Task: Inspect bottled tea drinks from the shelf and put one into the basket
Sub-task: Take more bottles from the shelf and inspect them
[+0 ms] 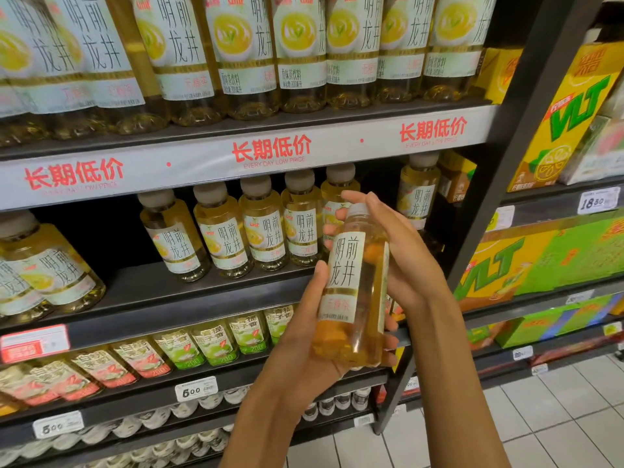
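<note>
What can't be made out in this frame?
- Basket: not in the head view at all.
- Held bottle: its small print is too blurred to read; its base is covered by the left hand, its far side by the right hand.
- Top-shelf bottles: caps cut off by the upper edge.
- Price tags: fine text too small to read.

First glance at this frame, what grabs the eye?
The tea bottle held up centre-right, the left hand gripping its base and the right hand curled round its neck. Behind it, rows of matching bottles fill the shelves, under the red-lettered price strip. Yellow-green VLT cartons stand at right.
</note>
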